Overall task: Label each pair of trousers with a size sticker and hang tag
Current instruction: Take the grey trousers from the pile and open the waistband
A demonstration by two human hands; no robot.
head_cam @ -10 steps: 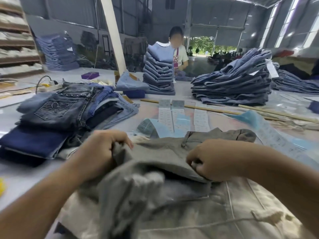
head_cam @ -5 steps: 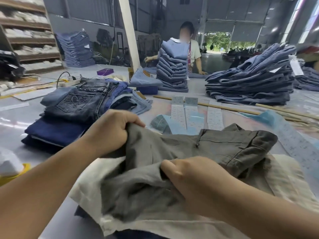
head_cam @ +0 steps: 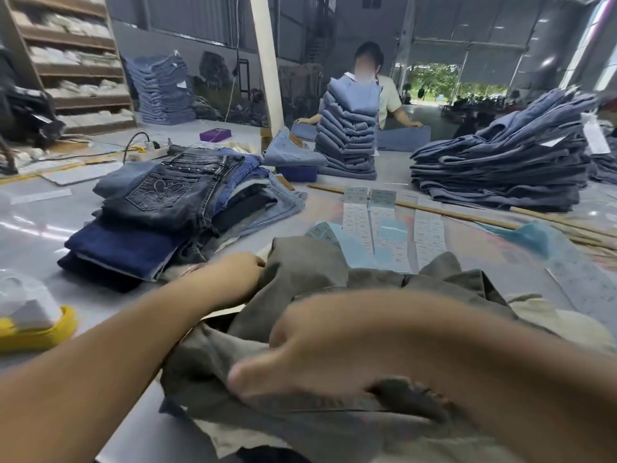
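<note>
While spreading grey trousers (head_cam: pixel 310 265) on table (head_cam: pixel 30 235) near sticker strips (head_cam: pixel 357 218): left hand (head_cam: pixel 240 272) gripping far edge, right hand (head_cam: pixel 334 355) blurred, apparently pinching fabric, likely exposing waistband for labelling.

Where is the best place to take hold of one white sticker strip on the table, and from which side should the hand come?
Probably the near end of the rightmost sticker strip. It lies flat, lengthwise away from the person, apart from its neighbours, with bare table beside it. Come from the person's side and pinch that end with the fingers; the grey trousers lie close, so approach slightly from the right.
</note>
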